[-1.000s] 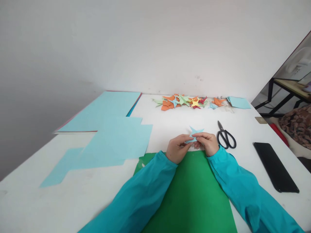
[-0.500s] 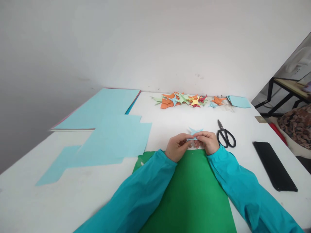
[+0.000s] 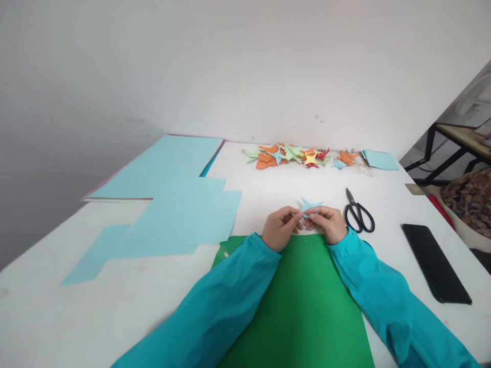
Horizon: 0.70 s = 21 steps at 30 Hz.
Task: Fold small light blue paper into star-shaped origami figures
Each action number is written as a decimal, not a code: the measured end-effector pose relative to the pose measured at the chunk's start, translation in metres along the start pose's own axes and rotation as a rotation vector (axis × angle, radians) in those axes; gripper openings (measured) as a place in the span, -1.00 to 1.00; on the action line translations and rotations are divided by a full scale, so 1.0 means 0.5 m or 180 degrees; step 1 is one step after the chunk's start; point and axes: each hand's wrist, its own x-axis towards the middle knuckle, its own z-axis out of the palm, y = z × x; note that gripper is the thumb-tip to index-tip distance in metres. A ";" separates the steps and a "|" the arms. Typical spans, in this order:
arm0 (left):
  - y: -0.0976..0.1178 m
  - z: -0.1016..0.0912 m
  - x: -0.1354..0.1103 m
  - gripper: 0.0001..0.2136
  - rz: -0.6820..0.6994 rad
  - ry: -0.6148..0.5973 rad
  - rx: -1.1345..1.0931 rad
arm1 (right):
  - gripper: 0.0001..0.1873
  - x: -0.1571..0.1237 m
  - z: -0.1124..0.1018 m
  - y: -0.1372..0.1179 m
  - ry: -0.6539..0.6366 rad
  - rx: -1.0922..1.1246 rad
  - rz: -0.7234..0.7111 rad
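Note:
Between my two hands is a small light-blue folded paper star with pointed tips, its lower part covered by my fingers. My left hand pinches its left side between thumb and fingers. On the other side, my right hand grips the paper with thumb and bent fingers. Both hands are just above the far edge of a green sheet. A pair of black-handled scissors lies right of my right hand.
Along the wall lies a pile of coloured folded paper stars, with a stack of blue squares to its right. Large light-blue sheets spread across the left of the white table. A black flat case lies at the right.
The fingers have shifted slightly on the paper star, and more of its points now show above them. The whole view has moved a little; the things on the table stay put.

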 end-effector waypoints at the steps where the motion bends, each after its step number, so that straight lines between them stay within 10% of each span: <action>1: 0.000 0.000 0.001 -0.80 -0.0013 0.0033 -0.0028 | -0.83 0.001 0.000 0.001 0.0016 -0.0029 -0.0031; 21: -0.007 -0.004 0.006 -0.76 -0.0083 -0.0143 -0.0309 | -0.79 0.010 -0.011 0.009 -0.0111 0.0332 0.0064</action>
